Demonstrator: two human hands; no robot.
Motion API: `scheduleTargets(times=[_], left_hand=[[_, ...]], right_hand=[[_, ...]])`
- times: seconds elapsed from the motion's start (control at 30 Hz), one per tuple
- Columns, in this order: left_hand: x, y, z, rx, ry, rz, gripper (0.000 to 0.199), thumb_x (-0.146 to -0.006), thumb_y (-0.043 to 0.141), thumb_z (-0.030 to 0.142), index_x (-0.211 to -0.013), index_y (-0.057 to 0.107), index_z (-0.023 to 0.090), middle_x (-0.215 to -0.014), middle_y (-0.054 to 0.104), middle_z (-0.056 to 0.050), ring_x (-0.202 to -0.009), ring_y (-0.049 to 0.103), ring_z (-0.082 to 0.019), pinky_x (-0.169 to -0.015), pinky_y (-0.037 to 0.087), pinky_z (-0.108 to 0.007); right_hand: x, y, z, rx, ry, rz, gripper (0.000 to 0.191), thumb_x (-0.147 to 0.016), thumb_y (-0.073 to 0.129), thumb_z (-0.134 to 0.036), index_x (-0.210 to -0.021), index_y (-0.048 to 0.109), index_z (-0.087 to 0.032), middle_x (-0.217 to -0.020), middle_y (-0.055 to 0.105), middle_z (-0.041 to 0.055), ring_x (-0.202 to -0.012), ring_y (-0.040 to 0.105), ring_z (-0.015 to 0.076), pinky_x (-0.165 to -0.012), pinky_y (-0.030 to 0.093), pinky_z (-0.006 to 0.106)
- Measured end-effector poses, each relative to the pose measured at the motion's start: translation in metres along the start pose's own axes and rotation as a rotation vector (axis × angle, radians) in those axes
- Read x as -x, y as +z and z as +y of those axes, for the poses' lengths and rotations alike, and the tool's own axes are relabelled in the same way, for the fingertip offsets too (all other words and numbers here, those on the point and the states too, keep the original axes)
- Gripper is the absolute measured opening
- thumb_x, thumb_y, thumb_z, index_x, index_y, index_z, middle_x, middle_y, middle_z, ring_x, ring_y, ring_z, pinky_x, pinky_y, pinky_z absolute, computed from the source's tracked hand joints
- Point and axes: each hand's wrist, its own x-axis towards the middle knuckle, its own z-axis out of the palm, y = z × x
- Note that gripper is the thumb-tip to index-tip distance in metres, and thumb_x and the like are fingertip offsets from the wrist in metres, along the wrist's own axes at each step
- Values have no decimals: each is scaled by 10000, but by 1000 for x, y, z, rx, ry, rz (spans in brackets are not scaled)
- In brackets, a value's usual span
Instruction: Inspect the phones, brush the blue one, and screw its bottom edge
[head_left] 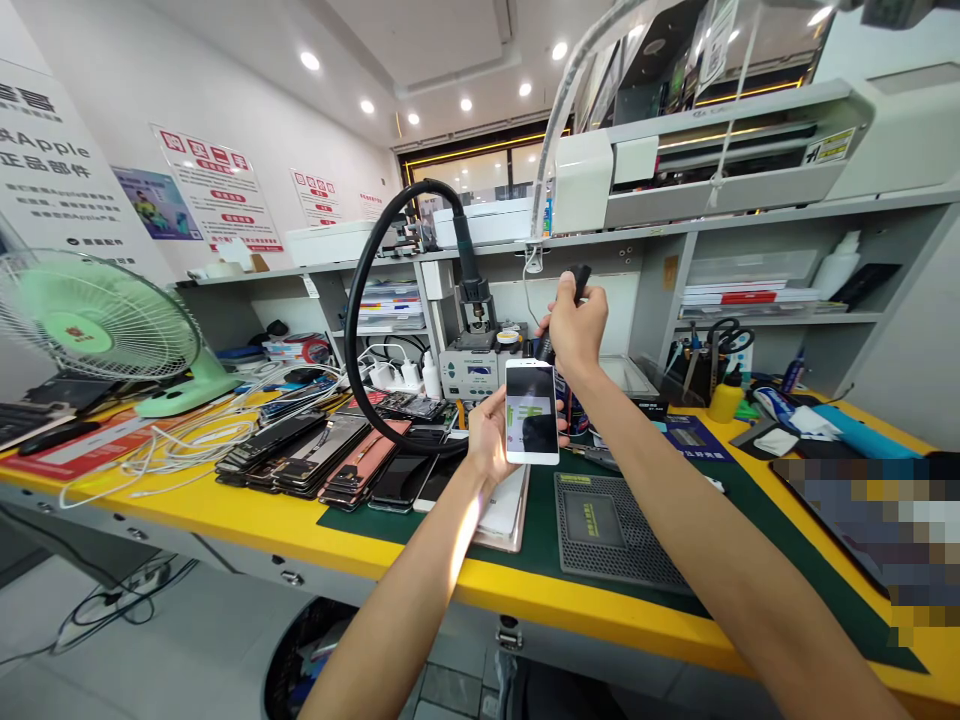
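Note:
My left hand [487, 438] grips a white smartphone [532, 415] from behind and the side, its fingertips showing at the phone's right edge. The phone is held upright above the bench, its screen facing me with a bright reflection on it. My right hand [576, 320] is closed round a black stick-like tool [545, 347], raised just above the phone's top right corner. The tool's lower end comes close to the phone; I cannot tell whether they touch. Below the phone, a pale tablet-like slab [504, 515] lies on the green mat [536, 540].
Stacked phone screens [300, 450] lie left of centre, beside tangled white cables [202, 440] and a green fan [82, 330]. A black hose [356, 300] loops in front of a grey station [476, 372]. A perforated grey pad [600, 525] and a yellow bottle [724, 400] are at right.

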Motion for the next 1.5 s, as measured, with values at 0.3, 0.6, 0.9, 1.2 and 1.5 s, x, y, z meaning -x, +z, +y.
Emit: scheduleTargets(times=[0.3, 0.6, 0.9, 1.2, 1.5], left_hand=[[0, -3, -1, -44, 14, -11, 497, -931, 495, 451, -1222, 648, 79, -1033, 741, -189, -869, 735, -347, -770, 601, -503], [0, -2, -1, -55, 24, 2, 508, -934, 482, 463, -1226, 652, 84, -1020, 742, -193, -881, 731, -354, -770, 597, -514], [1, 2, -1, -41, 12, -29, 473, -938, 462, 451, -1195, 671, 114, -1035, 741, -177, -919, 723, -365, -791, 587, -539], [0, 1, -2, 2, 40, -46, 487, -937, 470, 464, -1281, 643, 166, -1127, 725, -175, -1027, 696, -395, -901, 539, -612], [2, 7, -1, -26, 27, 7, 481, -925, 483, 448, -1329, 623, 228, -1162, 720, -154, -1075, 678, -406, -916, 534, -617]], right_hand=[[0, -1, -1, -17, -3, -9, 337, -947, 555, -532, -852, 365, -270, -614, 544, -65, -403, 543, 131, -350, 405, 240], [0, -1, 1, -9, -14, -9, 312, -964, 526, -512, -858, 369, -264, -619, 548, -66, -405, 544, 127, -365, 434, 250], [-1, 0, 3, 0, -27, -2, 321, -961, 524, -526, -863, 369, -262, -630, 545, -65, -410, 546, 125, -382, 428, 252], [5, 1, 2, 36, -64, -15, 313, -969, 493, -534, -874, 363, -266, -670, 559, -53, -407, 560, 135, -393, 436, 270], [7, 2, 2, 44, -69, -4, 291, -977, 480, -513, -879, 363, -265, -662, 552, -60, -404, 554, 135, -405, 445, 272]])
